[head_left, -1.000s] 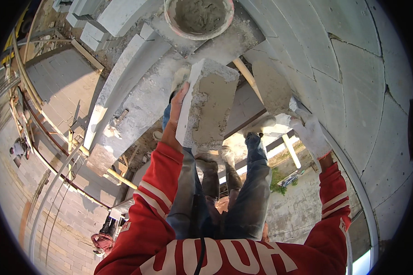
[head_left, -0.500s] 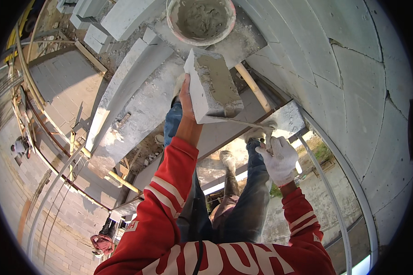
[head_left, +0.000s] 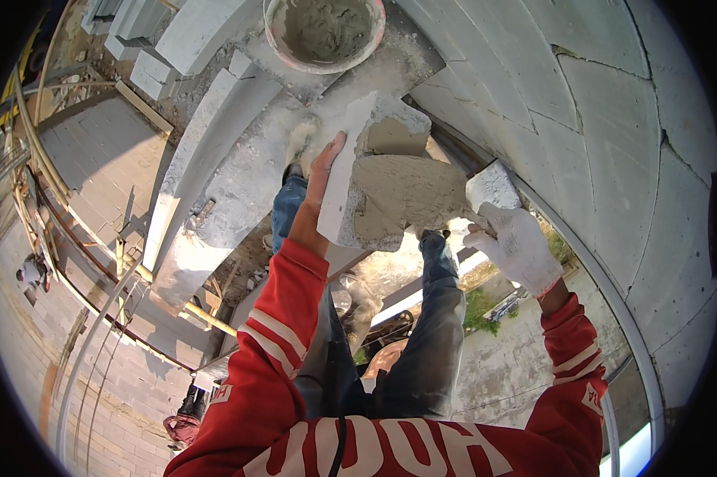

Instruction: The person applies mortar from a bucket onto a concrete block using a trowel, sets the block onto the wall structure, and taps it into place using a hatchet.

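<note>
Here, L hand (head_left: pixel 323 165) holds block (head_left: pixel 347 175); R hand (head_left: pixel 521 248) w/ trowel (head_left: pixel 410 191).

The trowel (head_left: pixel 414 191) has swung across the mortared block (head_left: pixel 344 187).

Hands: 2, both mine, i.e. L hand (head_left: pixel 324 163) (bare) + R hand (head_left: pixel 517 242), w/ 1 white glove (head_left: pixel 533 258) on the R. I'm holding 1 block (head_left: pixel 344 187) in L, 1 trowel (head_left: pixel 422 187) in R. I count 1 bucket (head_left: pixel 324 70) up top, w/ mortar (head_left: pixel 326 32) in it. On me: 2 red sleeves (head_left: pixel 283 286), 2 pale stripes (head_left: pixel 279 332) ea. (4 tot.), plus 2 jean legs (head_left: pixel 446 318). Pale blocks (head_left: pixel 207 32), top L: min. 3, can't get exact no. b/c they overlap. Wall blocks (head_left: pixel 613 159), R side: at least 4, exact qty unclear. Other ppl: min. 1 person (head_left: pixel 32 272), far L. Also 1 red bundle (head_left: pixel 182 428), lower L, can't tell what.
</note>
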Available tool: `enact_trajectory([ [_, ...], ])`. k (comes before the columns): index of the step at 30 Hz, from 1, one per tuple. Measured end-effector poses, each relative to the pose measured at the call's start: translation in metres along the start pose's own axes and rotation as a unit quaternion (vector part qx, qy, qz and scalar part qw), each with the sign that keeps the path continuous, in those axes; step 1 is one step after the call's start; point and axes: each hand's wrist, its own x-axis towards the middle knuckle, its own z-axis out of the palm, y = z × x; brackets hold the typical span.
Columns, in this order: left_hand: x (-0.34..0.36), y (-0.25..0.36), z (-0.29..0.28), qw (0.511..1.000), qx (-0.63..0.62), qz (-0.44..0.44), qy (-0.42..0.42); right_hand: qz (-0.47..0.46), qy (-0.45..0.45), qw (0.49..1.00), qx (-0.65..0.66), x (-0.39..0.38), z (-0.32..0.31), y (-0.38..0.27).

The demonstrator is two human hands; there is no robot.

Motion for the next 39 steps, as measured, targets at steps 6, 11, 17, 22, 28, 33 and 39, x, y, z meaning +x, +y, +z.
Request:
enact_trajectory([
  [6,-0.028,-0.004,-0.047,0.982,0.162,-0.052,0.077,0.015,0.021,0.998,-0.065,0.027,-0.037,0.041],
  [11,-0.065,-0.016,-0.091,0.99,0.103,-0.024,0.092,0.053,0.066,0.99,-0.112,0.056,-0.016,0.045],
  [17,-0.069,-0.036,-0.093,0.983,-0.15,0.057,0.085,0.011,0.1,0.949,-0.298,0.158,-0.006,-0.013],
  [22,-0.057,-0.028,-0.089,0.962,-0.251,0.019,0.11,-0.041,0.077,0.91,-0.404,0.298,-0.022,-0.075],
  [28,-0.041,-0.005,-0.089,0.97,-0.206,-0.027,0.13,-0.08,0.093,0.82,-0.559,0.425,0.003,-0.06],
  [33,-0.033,0.012,-0.088,0.973,-0.164,-0.025,0.158,-0.086,0.042,0.812,-0.576,0.432,0.038,-0.075],
  [39,-0.023,0.01,-0.092,0.965,-0.197,0.016,0.17,-0.104,-0.002,0.806,-0.583,0.42,0.049,-0.077],
])
